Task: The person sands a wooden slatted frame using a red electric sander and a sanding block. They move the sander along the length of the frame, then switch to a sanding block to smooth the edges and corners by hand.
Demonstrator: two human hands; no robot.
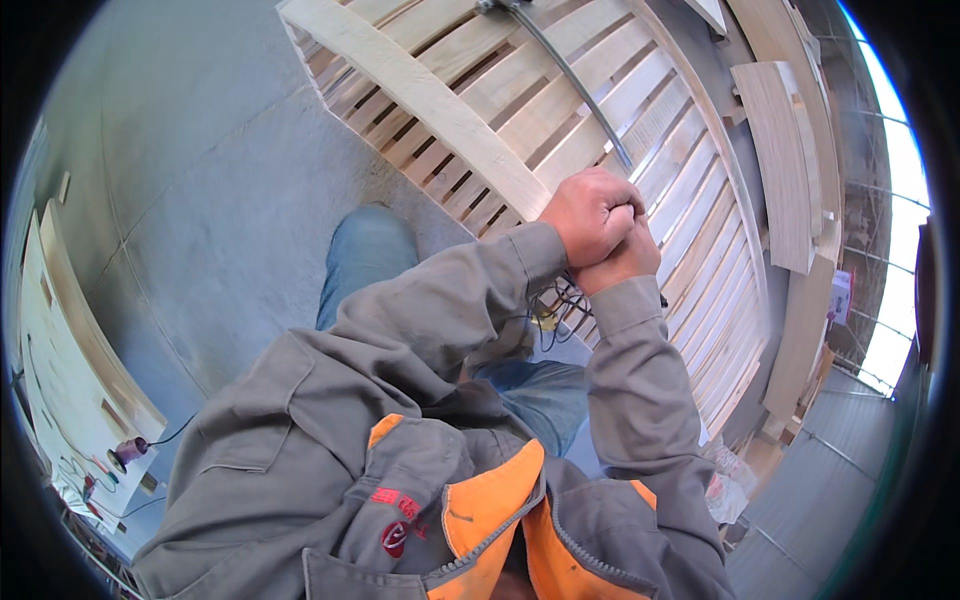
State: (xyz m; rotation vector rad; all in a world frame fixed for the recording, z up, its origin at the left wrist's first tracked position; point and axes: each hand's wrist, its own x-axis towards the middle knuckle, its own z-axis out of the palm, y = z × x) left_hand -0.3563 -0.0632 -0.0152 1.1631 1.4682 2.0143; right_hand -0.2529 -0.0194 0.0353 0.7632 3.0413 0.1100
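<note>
My left hand (592, 215) and my right hand (628, 258) are closed and pressed together over the slatted wooden panel (420, 85), the left one overlapping the right. A long grey metal bar clamp (577, 84) lies across the slats, with a fitting at its far end. Its near end runs to my hands, which close around it there; the gripped part is hidden by my fingers. Pale slats run side by side beneath the clamp, with a wide plank along the panel's left side.
Dark cable (557, 305) hangs below my wrists, near my legs. Wooden boards (775, 165) are stacked along the right, beside crumpled clear plastic (730, 485). At the far left, a pale board (70, 360) carries a dark spool-like object (128, 453) and thin wires. Grey concrete floor (200, 200) spreads to the left.
</note>
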